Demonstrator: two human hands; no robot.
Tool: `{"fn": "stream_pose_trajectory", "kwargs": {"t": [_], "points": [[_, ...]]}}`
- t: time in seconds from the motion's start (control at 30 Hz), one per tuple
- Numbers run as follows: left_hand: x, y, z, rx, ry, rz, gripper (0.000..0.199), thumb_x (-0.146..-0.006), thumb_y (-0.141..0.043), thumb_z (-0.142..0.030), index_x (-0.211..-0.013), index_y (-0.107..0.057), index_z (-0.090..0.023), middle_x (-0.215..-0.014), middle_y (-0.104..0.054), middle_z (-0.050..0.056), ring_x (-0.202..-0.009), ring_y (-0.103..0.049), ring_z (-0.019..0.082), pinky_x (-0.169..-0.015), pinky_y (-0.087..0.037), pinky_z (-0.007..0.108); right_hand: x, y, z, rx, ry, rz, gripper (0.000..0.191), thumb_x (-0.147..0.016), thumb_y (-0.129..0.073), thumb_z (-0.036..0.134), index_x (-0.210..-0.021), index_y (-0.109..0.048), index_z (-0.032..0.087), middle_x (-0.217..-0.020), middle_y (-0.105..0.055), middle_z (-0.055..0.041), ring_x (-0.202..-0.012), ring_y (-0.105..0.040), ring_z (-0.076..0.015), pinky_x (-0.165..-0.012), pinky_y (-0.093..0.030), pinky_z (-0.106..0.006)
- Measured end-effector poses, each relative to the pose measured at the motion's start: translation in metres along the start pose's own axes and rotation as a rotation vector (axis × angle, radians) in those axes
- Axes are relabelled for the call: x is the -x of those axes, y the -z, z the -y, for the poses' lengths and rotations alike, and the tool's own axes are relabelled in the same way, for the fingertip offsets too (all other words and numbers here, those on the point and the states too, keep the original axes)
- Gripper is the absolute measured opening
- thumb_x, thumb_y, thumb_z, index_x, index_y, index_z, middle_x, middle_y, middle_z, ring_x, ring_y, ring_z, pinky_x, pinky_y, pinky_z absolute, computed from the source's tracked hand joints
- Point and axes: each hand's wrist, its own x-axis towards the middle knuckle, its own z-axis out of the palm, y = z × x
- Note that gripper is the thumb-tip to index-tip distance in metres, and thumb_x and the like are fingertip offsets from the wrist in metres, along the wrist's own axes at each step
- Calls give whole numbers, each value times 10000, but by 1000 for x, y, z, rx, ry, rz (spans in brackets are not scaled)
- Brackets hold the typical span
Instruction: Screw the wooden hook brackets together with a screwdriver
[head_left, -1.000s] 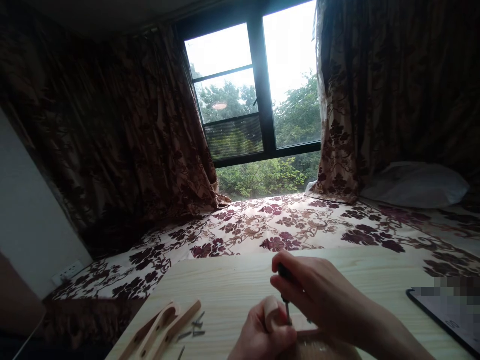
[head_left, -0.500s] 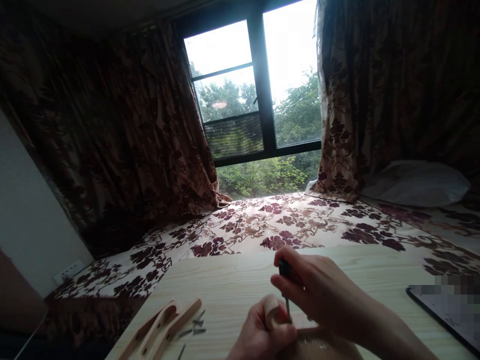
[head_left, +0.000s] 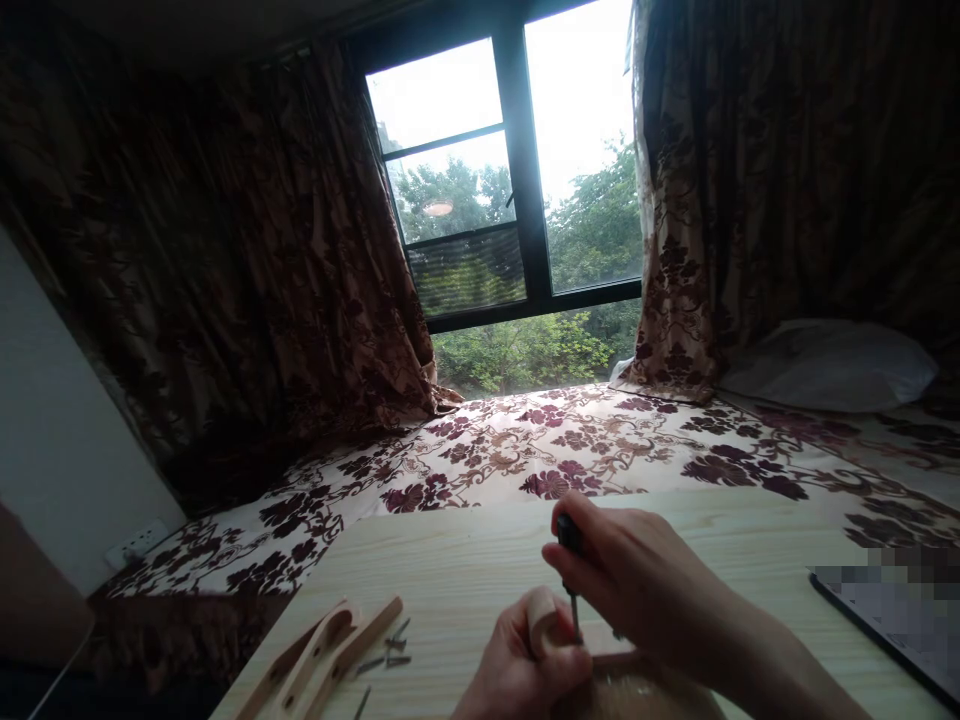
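Note:
My right hand (head_left: 626, 565) is wrapped round the black handle of a screwdriver (head_left: 569, 537), whose shaft points down at a pale wooden piece (head_left: 609, 640). The piece has a curved, upright end (head_left: 541, 612). My left hand (head_left: 517, 660) grips that curved end, its thumb close to the screwdriver tip. Below the piece lies a brownish object (head_left: 637, 693), partly hidden by my hands and arm. What the tip touches is too small to tell.
On the left of the wooden board (head_left: 450, 560) lie several curved wooden pieces (head_left: 337, 650) with holes, beside several screws (head_left: 396, 645). A dark-edged flat device (head_left: 885, 625) is at the right. Patterned cloth (head_left: 480, 455) stretches behind, below a window.
Both hands keep nearly the same place and grip. My right hand and the screwdriver handle have turned or shifted very slightly.

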Motion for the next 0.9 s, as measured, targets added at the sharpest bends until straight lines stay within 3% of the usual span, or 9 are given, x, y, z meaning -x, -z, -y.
{"fn": "stream_pose_trajectory", "kwargs": {"t": [0.1,0.2,0.5,0.73,0.9], "points": [[-2,3,5,-3,26,-16,472,-589,-820,-465,-725,-457,-196,-603,-399,-74,-523,-330,51,-523,-225,230,2,1,0,-68,45,18,56,-865,-519,226,-913,-492,217,-662,-629,25,-530,-531,-131,-507,-289,-237],[-3,5,8,-27,32,-26,488,-560,-831,-481,-720,-471,-193,-625,-427,-59,-544,-359,59,-537,-241,234,2,0,0,-29,72,6,47,-872,-510,232,-849,-471,217,-630,-615,28,-514,-529,-132,-491,-271,-240],[0,1,-2,-26,20,-7,440,-625,-804,-442,-716,-450,-197,-575,-373,-89,-508,-253,46,-510,-164,242,-1,0,1,82,-24,-11,126,-868,-543,266,-795,-456,213,-550,-590,23,-474,-535,-152,-475,-229,-249],[-3,3,2,-63,52,2,499,-556,-817,-535,-744,-516,-184,-642,-463,-36,-583,-424,89,-556,-268,246,3,5,5,-69,49,63,130,-890,-515,259,-787,-441,226,-637,-603,32,-527,-493,-122,-500,-267,-234],[-1,0,-1,-36,31,-20,469,-587,-824,-463,-712,-462,-193,-618,-435,-61,-539,-336,54,-537,-223,235,-1,-2,2,24,-3,5,163,-878,-529,282,-754,-442,222,-560,-570,36,-474,-469,-123,-481,-224,-243]]}}
